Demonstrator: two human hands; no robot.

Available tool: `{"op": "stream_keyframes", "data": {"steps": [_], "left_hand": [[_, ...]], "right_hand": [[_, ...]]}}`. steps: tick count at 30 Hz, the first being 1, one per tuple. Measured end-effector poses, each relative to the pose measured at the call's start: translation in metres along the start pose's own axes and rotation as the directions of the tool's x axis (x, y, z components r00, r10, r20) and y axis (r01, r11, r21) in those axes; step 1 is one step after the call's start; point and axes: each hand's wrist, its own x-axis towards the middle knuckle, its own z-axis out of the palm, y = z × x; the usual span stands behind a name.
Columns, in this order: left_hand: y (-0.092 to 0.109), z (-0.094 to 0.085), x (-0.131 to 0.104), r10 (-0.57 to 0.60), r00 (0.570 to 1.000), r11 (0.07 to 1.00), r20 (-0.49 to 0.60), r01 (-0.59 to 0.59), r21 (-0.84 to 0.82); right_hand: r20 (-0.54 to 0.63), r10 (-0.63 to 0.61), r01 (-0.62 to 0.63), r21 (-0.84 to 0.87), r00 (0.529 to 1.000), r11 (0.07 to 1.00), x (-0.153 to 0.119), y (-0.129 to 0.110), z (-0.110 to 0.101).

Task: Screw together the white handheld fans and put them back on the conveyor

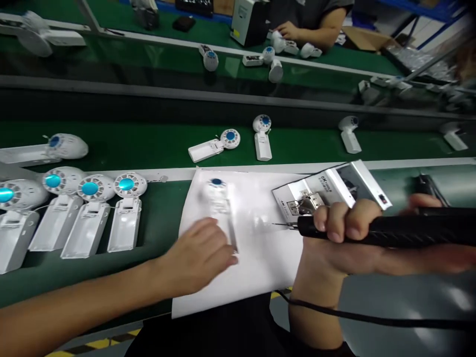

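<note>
Over a white sheet [266,263], my left hand [203,255] has its fingers curled against the lower part of a white fan unit [220,198], which is blurred by motion. That unit has a round head with a blue centre at its far end. My right hand [345,238] is wrapped round a black electric screwdriver [401,230]. The thin bit points left, over the sheet. Just beyond the screwdriver stands a white screw feeder [330,186] with a metal front part.
Several white fan units [124,223] lie in a row at the left. More units [263,141] rest on the green belt [156,144] ahead. Across the line is another person's arm [316,37]. A black cable [357,317] hangs below my right hand.
</note>
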Motion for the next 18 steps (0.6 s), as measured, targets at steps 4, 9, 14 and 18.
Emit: {"op": "stream_keyframes", "data": {"steps": [4, 9, 14, 18], "left_hand": [[0.011, 0.072, 0.013, 0.241, 0.963, 0.97, 0.121, -0.239, -0.034], [0.0, 0.089, 0.011, 0.225, 0.945, 0.971, 0.239, -0.197, -0.136], [-0.001, 0.085, 0.01, 0.222, 0.942, 0.969, 0.251, -0.186, -0.162], [-0.001, 0.087, 0.011, 0.22, 0.943, 0.969, 0.248, -0.183, -0.167]], "right_hand": [[-0.02, -0.08, 0.081, 0.034, 0.997, 0.996, -0.004, 0.016, 0.033], [0.015, -0.021, 0.022, -0.025, 1.0, 0.999, -0.025, 0.049, 0.069], [0.114, 0.028, -0.028, 0.002, 0.993, 1.0, -0.037, 0.069, 0.079], [0.161, 0.029, -0.04, 0.067, 0.987, 0.997, -0.038, 0.08, 0.077]]}}
